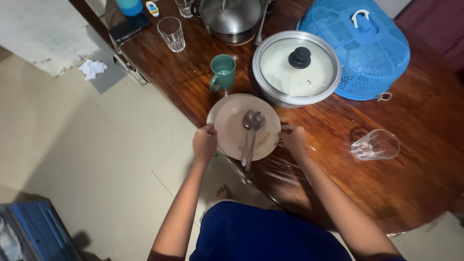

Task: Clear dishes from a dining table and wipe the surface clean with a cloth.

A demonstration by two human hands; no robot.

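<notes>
A stack of round beige plates [232, 126] is held over the near edge of a dark wooden table [338, 125]. My left hand [204, 142] grips the stack's left rim and my right hand [292, 139] grips its right rim. Two metal spoons [251, 133] lie side by side on the top plate, bowls pointing away from me, with food smears beside them.
A green mug [222, 71] stands just beyond the plates. A pot with a glass lid [296, 67], a blue mesh food cover [360, 46], a steel pot [231, 19], an upright glass [172, 33] and a tipped glass [376, 145] share the table. Tiled floor [96, 145] lies left.
</notes>
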